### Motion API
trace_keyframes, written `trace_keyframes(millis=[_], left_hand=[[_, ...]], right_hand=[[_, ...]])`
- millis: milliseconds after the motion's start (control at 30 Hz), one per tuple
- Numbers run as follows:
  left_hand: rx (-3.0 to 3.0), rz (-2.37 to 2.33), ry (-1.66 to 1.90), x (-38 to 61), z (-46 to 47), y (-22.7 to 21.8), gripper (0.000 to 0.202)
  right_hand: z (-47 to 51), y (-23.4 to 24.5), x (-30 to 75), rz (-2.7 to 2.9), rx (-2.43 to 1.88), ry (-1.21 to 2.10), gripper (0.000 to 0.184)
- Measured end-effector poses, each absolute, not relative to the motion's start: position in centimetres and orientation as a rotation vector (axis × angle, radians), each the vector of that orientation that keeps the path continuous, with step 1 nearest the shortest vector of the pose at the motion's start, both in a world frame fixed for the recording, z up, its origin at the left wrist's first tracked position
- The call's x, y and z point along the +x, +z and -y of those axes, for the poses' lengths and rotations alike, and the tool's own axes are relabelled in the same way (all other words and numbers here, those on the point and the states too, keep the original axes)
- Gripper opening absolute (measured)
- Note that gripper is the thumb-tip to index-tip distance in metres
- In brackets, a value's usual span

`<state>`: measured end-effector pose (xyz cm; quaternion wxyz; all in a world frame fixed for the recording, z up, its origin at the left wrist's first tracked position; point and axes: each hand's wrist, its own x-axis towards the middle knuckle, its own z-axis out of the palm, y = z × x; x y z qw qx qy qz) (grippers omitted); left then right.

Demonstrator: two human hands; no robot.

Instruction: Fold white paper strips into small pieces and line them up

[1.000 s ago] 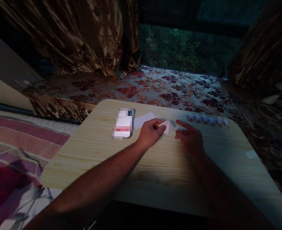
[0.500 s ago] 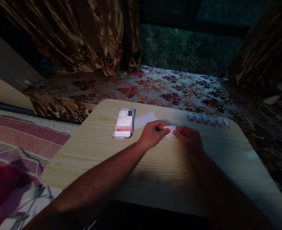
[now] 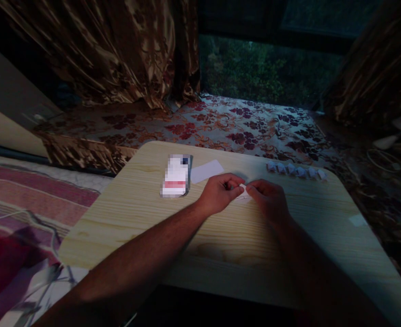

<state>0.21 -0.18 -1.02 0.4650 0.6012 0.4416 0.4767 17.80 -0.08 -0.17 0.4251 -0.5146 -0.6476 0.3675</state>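
Two bare hands share one small folded white paper (image 3: 244, 197) in my head-camera feed: the left hand (image 3: 218, 192) and right hand (image 3: 269, 196) each hold it in a narrow thumb-and-finger pinch. I see it to the near right of the flat white sheet (image 3: 206, 171). Left of that sheet lies a pixelated phone-shaped object (image 3: 176, 176); well to its right, six folded paper pieces (image 3: 301, 172) form a row.
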Motion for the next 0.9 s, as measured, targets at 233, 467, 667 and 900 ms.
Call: trace_keyframes(millis=[233,467,667,900], left_hand=[[1.552,-1.156,1.093,0.06,0.17,-0.88,0.025],[1.495,-1.199,1.128,0.01,0.18,-0.49,0.024],[1.467,-1.185,1.101,-0.09,0.04,-0.49,0.024],[1.377,-1.187,1.048,-0.2,-0.3,-0.63,0.021]], right_hand=[[0.1,-0.01,17.73,1.546,-1.281,0.878,0.016],[0.09,-0.03,17.72,1.573,-1.284,0.891,0.015],[0.18,0.05,17.68,1.585,-1.298,0.84,0.017],[0.09,-0.18,17.86,1.594,-1.301,0.816,0.015]])
